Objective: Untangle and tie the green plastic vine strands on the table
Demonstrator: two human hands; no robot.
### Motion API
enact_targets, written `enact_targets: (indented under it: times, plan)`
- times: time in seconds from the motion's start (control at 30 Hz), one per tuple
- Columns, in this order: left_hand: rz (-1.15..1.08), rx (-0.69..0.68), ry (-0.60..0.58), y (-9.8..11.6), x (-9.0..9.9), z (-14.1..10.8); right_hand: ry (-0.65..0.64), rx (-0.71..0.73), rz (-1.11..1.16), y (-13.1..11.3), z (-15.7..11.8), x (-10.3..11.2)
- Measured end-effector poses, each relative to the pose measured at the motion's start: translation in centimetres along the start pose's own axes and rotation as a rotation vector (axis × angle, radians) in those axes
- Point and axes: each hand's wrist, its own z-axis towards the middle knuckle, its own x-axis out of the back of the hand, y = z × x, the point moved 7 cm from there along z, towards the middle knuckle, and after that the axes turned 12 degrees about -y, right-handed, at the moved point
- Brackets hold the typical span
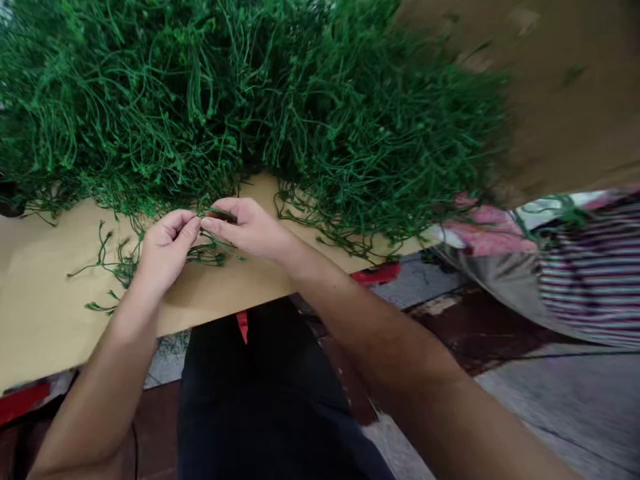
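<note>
Between left hand [167,250] and right hand [255,230], green stem [203,209] pinched, both grips narrow; green pile [300,100] beyond.

The sole view is looking from the person's head, facing forward and steeply down, taking in both forearms at close range and the paper-covered tabletop [45,280] just beyond the lap [260,400].

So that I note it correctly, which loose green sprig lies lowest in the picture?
The small sprig beside the left forearm; the other loose ones lie higher, nearer the green heap.
</note>
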Motion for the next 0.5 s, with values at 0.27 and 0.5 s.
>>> enact_targets:
  times: [0.27, 0.5]
  plan:
    - [-0.251, -0.025, -0.102, 0.3, -0.5, -0.1, -0.023, 0.129, 0.402, -1.0, -0.4, -0.9]
    - [-0.553, -0.011, 0.01, 0.3, 0.2, -0.2, 0.075, 0.12, 1.096, -1.3, 0.5, -4.0]
